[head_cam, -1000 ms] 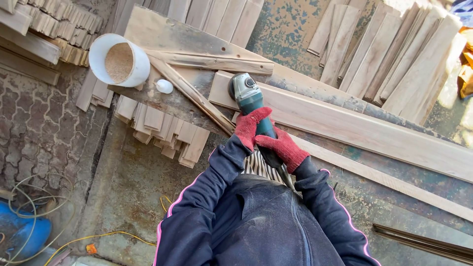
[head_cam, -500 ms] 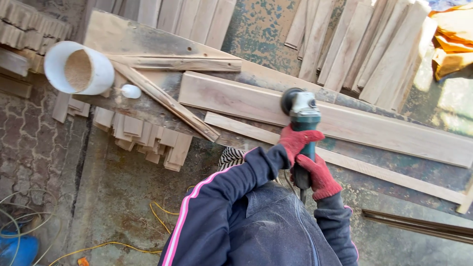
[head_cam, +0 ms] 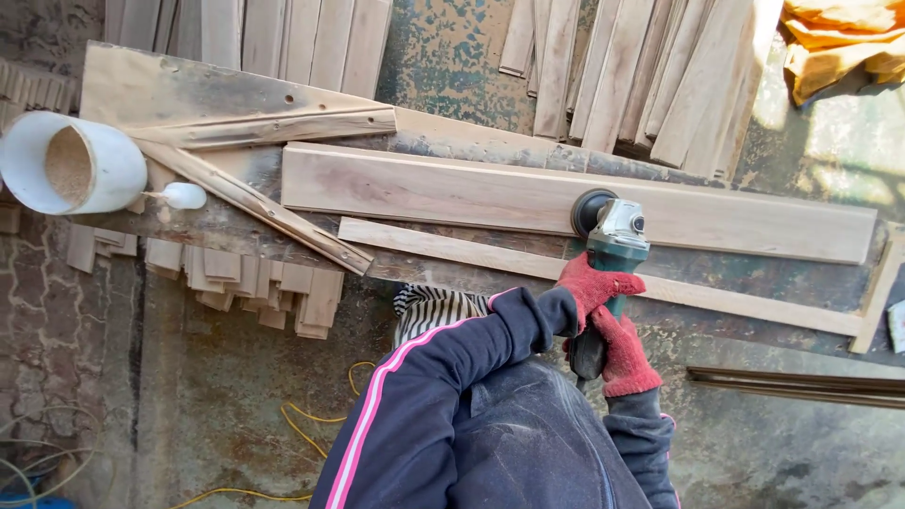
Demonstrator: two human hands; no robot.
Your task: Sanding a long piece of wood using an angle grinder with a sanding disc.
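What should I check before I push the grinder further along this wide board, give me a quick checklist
1. Both hands on the angle grinder: ok, left hand forward, right hand at the rear of the grip.
2. Disc on the wide board: ok, at its near edge.
3. Board held down: cannot tell, no clamp visible.
4. Path to the board's right end: ok, bare wood.
5. Thin strip beside it: not ok, lies loose next to the board.
6. Grinder's cable: cannot tell, hidden behind the body.
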